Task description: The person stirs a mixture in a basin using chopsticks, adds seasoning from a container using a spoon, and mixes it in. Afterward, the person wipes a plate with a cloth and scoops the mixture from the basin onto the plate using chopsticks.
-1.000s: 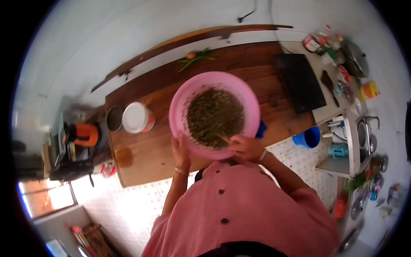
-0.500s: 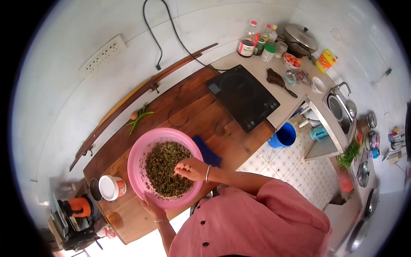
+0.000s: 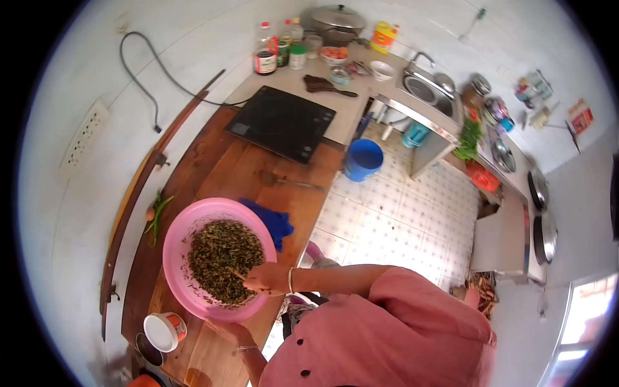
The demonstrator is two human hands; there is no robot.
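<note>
Pink basin (image 3: 174,258): lower left of frame, left hand (image 3: 231,332) open against rim
Right hand (image 3: 267,278): gripping thin stick (image 3: 238,274), slanting upper-left into chopped mix (image 3: 225,255)

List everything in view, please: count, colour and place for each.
Wooden table: one, brown, along wall
Round plastic basin: one, pink, on table
Chopped leafy mixture: one heap, dark green, in basin
Crumpled cloth: one, blue, beside basin
Flat cooktop: one, black, beyond cloth
Round lidded tub: one, white-orange, on table
Long peppers: several, green, near wall
Plastic bucket: one, blue, on floor
Lidded metal pot: one, grey, counter corner
Long-handled utensil: one, brown, on table
Other kitchenware: many, mixed colours, around
Thin stick: count unclear, light brown, in mixture
Left hand: one, bare, at basin rim
Right hand: one, bare, holding stick
</note>
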